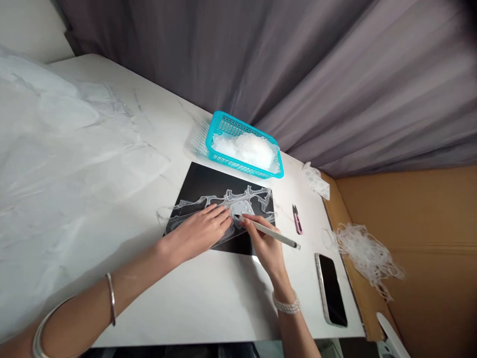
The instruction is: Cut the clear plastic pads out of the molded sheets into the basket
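A black board [203, 180] lies on the white table with a sheer white piece of lace-like material [258, 193] spread across it; the piece has a cut-out, wavy edge. My left hand [208, 224] rests flat on this material, fingers stretched out together. Just to its right, my right hand [263, 237] grips a slim white pen-shaped tool [274, 233]. The tool slants, its dark tip down at the material near my left fingertips and its back end out to the right. Whether the tip touches the material I cannot tell.
Behind the board stands a turquoise basket [244, 166] with white sheer pieces [253, 149]. Small pink-handled snips [297, 221] and a phone [331, 291] lie to the right. White stringy scraps [367, 253] hang at the cardboard edge. Sheer white fabric [74, 164] covers the left side.
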Motion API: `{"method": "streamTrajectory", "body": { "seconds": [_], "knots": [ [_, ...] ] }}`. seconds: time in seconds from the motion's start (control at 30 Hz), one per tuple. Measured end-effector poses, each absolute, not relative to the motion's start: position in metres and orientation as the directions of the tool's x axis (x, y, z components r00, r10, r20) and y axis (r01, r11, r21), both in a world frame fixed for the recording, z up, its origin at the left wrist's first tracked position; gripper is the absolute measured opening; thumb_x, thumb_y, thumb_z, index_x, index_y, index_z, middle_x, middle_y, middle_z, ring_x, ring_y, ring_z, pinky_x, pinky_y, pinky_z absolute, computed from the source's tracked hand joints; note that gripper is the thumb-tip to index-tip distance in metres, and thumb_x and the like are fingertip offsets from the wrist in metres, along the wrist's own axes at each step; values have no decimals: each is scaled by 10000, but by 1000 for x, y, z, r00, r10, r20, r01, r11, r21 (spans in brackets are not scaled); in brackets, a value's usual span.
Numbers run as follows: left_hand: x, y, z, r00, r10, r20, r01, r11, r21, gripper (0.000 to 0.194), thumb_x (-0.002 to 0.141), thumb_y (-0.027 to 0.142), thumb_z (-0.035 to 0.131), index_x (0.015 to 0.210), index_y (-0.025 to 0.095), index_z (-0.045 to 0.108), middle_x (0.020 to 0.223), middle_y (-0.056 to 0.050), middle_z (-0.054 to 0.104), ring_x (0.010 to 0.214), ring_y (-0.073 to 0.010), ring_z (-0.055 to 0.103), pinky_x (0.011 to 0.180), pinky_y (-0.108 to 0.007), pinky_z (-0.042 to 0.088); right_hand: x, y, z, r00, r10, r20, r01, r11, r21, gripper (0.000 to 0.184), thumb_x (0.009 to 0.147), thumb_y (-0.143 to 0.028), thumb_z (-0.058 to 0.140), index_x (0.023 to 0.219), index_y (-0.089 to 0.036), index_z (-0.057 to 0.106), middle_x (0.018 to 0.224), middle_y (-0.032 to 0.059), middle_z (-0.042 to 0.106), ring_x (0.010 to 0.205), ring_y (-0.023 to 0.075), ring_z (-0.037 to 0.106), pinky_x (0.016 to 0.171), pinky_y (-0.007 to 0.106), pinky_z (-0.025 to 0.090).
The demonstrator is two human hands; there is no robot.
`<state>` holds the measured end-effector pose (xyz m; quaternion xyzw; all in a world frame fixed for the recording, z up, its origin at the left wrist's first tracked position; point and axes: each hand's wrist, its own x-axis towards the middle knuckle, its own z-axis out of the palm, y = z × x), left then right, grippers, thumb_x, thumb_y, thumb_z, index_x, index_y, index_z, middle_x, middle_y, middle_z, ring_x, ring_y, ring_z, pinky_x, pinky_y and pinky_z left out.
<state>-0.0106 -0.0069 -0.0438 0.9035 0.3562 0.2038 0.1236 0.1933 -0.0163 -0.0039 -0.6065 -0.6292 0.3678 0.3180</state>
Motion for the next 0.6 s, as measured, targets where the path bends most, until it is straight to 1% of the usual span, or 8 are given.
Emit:
{"method": "streamTrajectory", "body": {
  "seconds": [0.13, 0.27, 0.43, 0.53, 0.6],
  "knots": [
    [-10, -8, -47, 633, 716, 293, 572, -688, 447, 346, 971, 116, 385, 1250, 114, 591, 1404, -193, 576, 1361, -285, 487, 1164, -459, 292, 189, -17, -4, -104, 994, 21, 623, 82, -778, 252, 947, -384, 572, 1002, -205, 740, 985, 87, 764, 872, 233, 715, 772, 334, 527],
    [-10, -8, -48, 622, 729, 285, 567, -671, 478, 329, 969, 126, 404, 1243, 130, 586, 1405, -186, 577, 1365, -278, 484, 1171, -459, 284, 181, -16, -5, -128, 990, 65, 675, 135, -725, 241, 968, -354, 537, 990, -201, 721, 952, 81, 761, 845, 223, 710, 766, 327, 520],
    [-9, -8, -45, 567, 762, 312, 500, -620, 605, 288, 963, 150, 413, 1172, 151, 611, 1376, -186, 601, 1360, -305, 487, 1168, -526, 274, 174, -16, -3, -178, 977, 118, 739, 212, -639, 213, 982, -303, 500, 989, -203, 689, 916, 74, 745, 779, 210, 689, 734, 325, 509],
    [-8, -9, -41, 534, 791, 298, 480, -574, 664, 269, 954, 154, 423, 1139, 179, 617, 1356, -158, 620, 1361, -300, 484, 1185, -549, 235, 175, -26, 1, -195, 973, 122, 794, 229, -563, 198, 979, -258, 484, 936, -207, 671, 869, 74, 721, 732, 210, 667, 694, 329, 500],
    [-8, -9, -39, 524, 801, 288, 467, -553, 690, 280, 951, 142, 410, 1132, 188, 618, 1352, -144, 624, 1367, -295, 476, 1192, -551, 217, 177, -35, 1, -214, 966, 145, 810, 259, -527, 192, 980, -219, 469, 932, -207, 654, 860, 75, 703, 736, 206, 656, 685, 328, 503]
  ]
}}
